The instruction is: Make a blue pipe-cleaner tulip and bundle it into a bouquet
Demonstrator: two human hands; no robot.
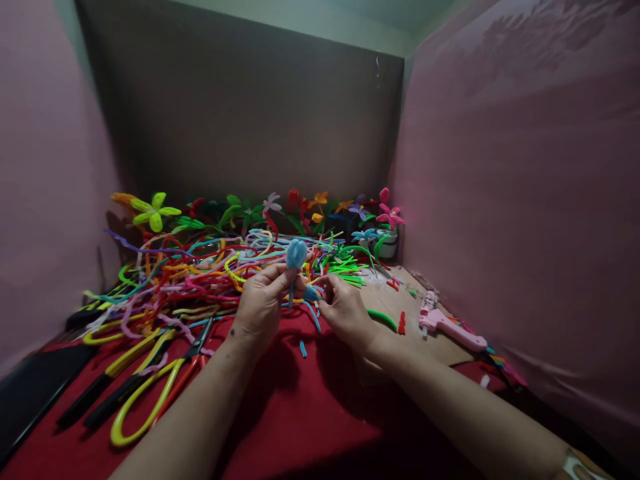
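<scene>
Between the thumb and fingers of my left hand (263, 299) is a light-blue pipe-cleaner flower bud (297, 254), upright, its short blue stem pointing down. My right hand (345, 310) is closed in a pinch just to the right of it. At those fingertips shows a second blue fuzzy piece (312, 293); its full shape is partly hidden by the fingers. A thin blue strand (313, 317) hangs below between the hands. On the red cloth (300, 407) beneath lies a short blue offcut (303, 349).
A tangled heap of coloured pipe cleaners (200, 273) spreads behind and left. Scissors (150, 400) and pliers (110, 380) lie front left. At right, a pink glue gun (453, 327) rests by a cardboard sheet (400, 300). Finished flowers (155, 212) line the back wall.
</scene>
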